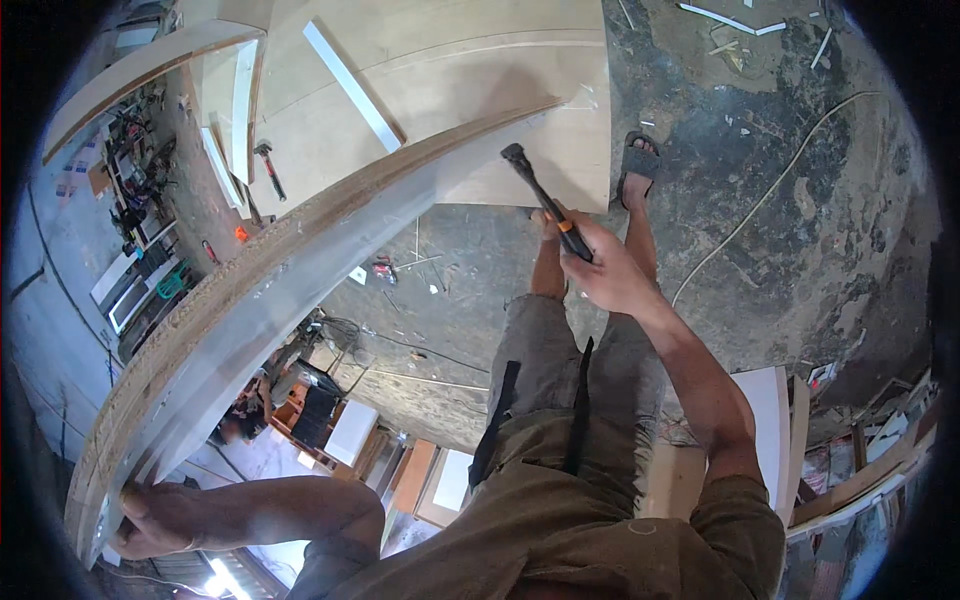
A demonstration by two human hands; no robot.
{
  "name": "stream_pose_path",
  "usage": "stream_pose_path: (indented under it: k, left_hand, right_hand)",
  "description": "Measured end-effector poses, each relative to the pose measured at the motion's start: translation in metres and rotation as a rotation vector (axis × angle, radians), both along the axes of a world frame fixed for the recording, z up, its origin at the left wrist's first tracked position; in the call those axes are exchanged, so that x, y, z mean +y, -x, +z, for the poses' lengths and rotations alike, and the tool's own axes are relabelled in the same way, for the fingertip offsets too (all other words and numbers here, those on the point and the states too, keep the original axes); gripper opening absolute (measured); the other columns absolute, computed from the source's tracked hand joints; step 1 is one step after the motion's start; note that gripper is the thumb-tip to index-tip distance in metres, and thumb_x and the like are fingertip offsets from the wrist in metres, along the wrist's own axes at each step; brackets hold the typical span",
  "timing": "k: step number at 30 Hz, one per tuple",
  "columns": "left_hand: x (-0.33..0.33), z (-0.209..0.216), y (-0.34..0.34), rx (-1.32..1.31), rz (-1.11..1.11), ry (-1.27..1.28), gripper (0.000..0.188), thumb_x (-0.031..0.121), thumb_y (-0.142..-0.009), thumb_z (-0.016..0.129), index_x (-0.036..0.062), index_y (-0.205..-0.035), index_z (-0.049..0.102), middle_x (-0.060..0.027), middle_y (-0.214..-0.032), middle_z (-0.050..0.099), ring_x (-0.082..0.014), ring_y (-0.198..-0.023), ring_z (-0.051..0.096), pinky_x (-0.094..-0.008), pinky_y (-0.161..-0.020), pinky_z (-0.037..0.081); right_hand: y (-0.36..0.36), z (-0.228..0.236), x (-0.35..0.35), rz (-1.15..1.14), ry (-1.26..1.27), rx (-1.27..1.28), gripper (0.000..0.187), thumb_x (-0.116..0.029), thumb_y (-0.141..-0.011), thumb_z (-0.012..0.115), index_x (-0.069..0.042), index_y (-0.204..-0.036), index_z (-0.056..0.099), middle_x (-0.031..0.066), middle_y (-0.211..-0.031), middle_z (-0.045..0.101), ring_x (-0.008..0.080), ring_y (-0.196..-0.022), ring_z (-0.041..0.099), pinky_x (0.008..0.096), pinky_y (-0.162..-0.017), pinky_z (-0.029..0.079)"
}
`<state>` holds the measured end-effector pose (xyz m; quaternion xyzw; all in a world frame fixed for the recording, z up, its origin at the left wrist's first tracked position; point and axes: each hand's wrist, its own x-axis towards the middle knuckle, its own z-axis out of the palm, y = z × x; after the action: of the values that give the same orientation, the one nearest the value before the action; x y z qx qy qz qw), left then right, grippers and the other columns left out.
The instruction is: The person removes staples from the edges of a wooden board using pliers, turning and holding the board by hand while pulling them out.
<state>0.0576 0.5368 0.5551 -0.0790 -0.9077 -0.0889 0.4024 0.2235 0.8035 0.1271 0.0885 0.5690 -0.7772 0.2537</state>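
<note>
My right hand [610,268] is closed round the black and orange handle of a hammer [538,188], held up in front of my legs. Its dark head points away from me, near the far end of a long curved wooden panel [290,300]. The panel has a bare wood edge and a pale, glossy side, and sweeps from the lower left toward the upper middle. At its near end my left hand [158,518] grips the edge, the fingers partly hidden. The hammer's head appears apart from the panel, though the depth is hard to judge.
A large plywood sheet [480,75] lies beyond the panel, bearing a white strip [353,85] and a second hammer [270,170]. A cable [770,190] crosses the stained floor on the right. Cabinet pieces [352,432] stand below, with tools cluttered at left.
</note>
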Motion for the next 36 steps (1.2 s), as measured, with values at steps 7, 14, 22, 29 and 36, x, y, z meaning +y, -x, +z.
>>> stream_pose_path:
  k: [7, 14, 22, 29, 36]
  left_hand:
    - [0.018, -0.007, -0.004, 0.044, -0.079, -0.032, 0.026, 0.012, -0.067, 0.083, -0.0048, -0.079, 0.068, -0.0101, -0.078, 0.067, -0.0204, -0.07, 0.062, -0.0368, -0.067, 0.053]
    - [0.014, -0.009, -0.01, 0.067, -0.084, 0.032, 0.028, 0.012, -0.061, 0.085, -0.001, -0.073, 0.063, -0.0085, -0.074, 0.063, -0.019, -0.069, 0.06, -0.0396, -0.065, 0.052]
    - [0.023, -0.006, -0.012, 0.074, -0.044, -0.006, 0.033, 0.007, -0.059, 0.081, -0.0057, -0.082, 0.062, -0.0138, -0.082, 0.064, -0.0247, -0.074, 0.063, -0.0431, -0.072, 0.054]
    - [-0.007, 0.006, -0.002, 0.112, 0.059, -0.104, 0.038, 0.007, -0.063, 0.08, -0.0112, -0.091, 0.064, -0.0204, -0.091, 0.067, -0.0301, -0.079, 0.065, -0.0453, -0.078, 0.056]
    - [0.006, 0.01, 0.009, 0.077, -0.044, -0.021, 0.04, 0.011, -0.065, 0.082, -0.0117, -0.093, 0.064, -0.0199, -0.092, 0.067, -0.0306, -0.078, 0.065, -0.0461, -0.073, 0.057]
  right_hand:
    - [0.025, 0.033, 0.011, 0.057, -0.188, -0.071, 0.069, 0.003, -0.084, 0.05, 0.002, -0.15, 0.028, 0.0128, -0.126, 0.059, 0.0256, -0.109, 0.061, 0.0335, -0.092, 0.047]
    - [0.038, 0.039, -0.001, 0.04, -0.553, 0.088, 0.029, -0.006, -0.085, 0.064, 0.002, -0.108, 0.048, 0.0248, -0.1, 0.063, 0.0453, -0.09, 0.064, 0.0495, -0.074, 0.051]
    - [0.058, -0.075, 0.021, 0.051, -0.795, 0.382, 0.022, -0.021, -0.085, 0.066, -0.007, -0.092, 0.052, 0.0172, -0.086, 0.065, 0.0392, -0.083, 0.066, 0.05, -0.069, 0.052]
    - [0.111, -0.195, 0.119, 0.013, -1.15, 0.59, 0.027, -0.027, -0.086, 0.068, -0.011, -0.105, 0.057, 0.0149, -0.093, 0.067, 0.0378, -0.087, 0.066, 0.0479, -0.074, 0.054]
    - [0.02, -0.148, 0.128, -0.003, -0.859, 0.025, 0.035, -0.039, -0.092, 0.066, -0.004, -0.099, 0.065, 0.0149, -0.084, 0.067, 0.03, -0.074, 0.067, 0.0394, -0.066, 0.051]
